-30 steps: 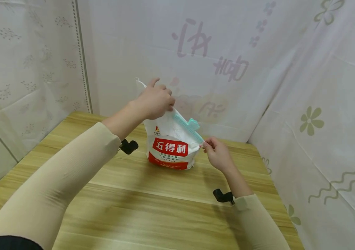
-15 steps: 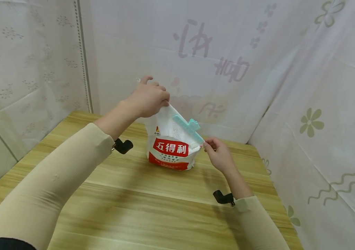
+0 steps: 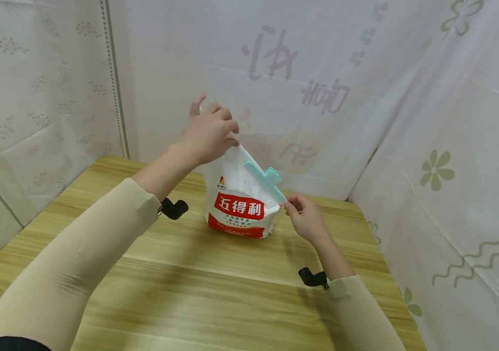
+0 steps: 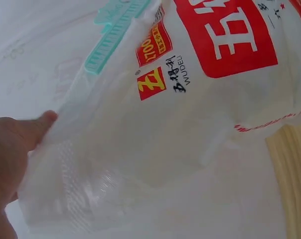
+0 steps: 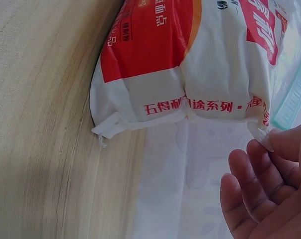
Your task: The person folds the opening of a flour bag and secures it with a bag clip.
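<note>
A white and red flour bag [image 3: 239, 205] stands on the table, its slack top pulled up toward the left. Along its slanting right edge sits a turquoise bag clip [image 3: 264, 180], with a scalloped tab sticking outward. My left hand [image 3: 209, 134] pinches the upper edge of the bag, above the clip; in the left wrist view the thumb [image 4: 48, 119] presses on the clear plastic of the top. With thumb and forefinger my right hand [image 5: 275, 184] pinches a small twisted corner of the bag, just beside the clip's lower end [image 5: 285, 112].
The wooden table [image 3: 179, 302] reaches toward me on all near sides of the bag. A patterned white curtain [image 3: 302, 97] hangs right behind the bag, and others stand at left and right. Each wrist carries a black camera mount [image 3: 312, 278].
My left hand has shifted a little left and slid along the bag's upper edge, its fingers lifting slightly. The right hand and the clip have stayed about where they were.
</note>
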The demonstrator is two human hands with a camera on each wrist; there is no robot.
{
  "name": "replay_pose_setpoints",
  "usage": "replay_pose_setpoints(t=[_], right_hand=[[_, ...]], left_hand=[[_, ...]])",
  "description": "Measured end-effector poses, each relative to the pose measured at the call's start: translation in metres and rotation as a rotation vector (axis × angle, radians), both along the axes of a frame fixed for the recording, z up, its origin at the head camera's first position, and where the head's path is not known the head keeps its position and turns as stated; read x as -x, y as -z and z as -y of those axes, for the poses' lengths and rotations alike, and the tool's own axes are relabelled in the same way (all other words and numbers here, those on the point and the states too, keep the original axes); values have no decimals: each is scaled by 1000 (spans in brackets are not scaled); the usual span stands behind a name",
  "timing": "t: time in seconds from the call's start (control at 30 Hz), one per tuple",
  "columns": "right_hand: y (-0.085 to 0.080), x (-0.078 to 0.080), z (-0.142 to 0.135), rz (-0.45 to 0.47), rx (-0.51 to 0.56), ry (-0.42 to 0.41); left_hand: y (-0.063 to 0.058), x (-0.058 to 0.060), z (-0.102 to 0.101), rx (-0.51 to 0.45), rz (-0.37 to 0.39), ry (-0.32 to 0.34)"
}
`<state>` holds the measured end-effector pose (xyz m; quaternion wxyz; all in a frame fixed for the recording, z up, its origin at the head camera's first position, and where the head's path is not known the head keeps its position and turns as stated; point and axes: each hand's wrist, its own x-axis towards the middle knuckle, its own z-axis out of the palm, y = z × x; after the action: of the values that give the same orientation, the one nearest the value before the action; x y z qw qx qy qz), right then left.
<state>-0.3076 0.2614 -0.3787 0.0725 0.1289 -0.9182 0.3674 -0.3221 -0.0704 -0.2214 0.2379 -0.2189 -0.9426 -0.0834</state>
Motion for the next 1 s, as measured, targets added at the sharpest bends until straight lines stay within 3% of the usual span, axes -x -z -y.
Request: replay_pose_setpoints(t=[0.1,0.17,0.27,0.37,0.47,0.53,0.6,0.8,1.0], right_hand=[[0,-1,1,11,5,7],[-1,-1,1,12,6,10],[-3,-1,2,6,19,7],[-3,-1,3,5,39,2],[-2,-1,3,11,70,4],[0,-2,4,15,95,5],[0,-2,5,18,124,5],[0,0,6,28,147,26],[-1,-1,8,47,148,54]], left_hand=[[12,-2,8,-310,-37,-69],[21,-4,15,-568,9,-85],[38,-7,25,-986,227,-27],[56,-5,35,-1236,491,72],[72,1,39,-1306,624,191],[80,6,39,-1348,645,264],[85,10,38,-1383,629,287],[86,15,34,-1490,591,234],[79,18,33,-1476,564,145]])
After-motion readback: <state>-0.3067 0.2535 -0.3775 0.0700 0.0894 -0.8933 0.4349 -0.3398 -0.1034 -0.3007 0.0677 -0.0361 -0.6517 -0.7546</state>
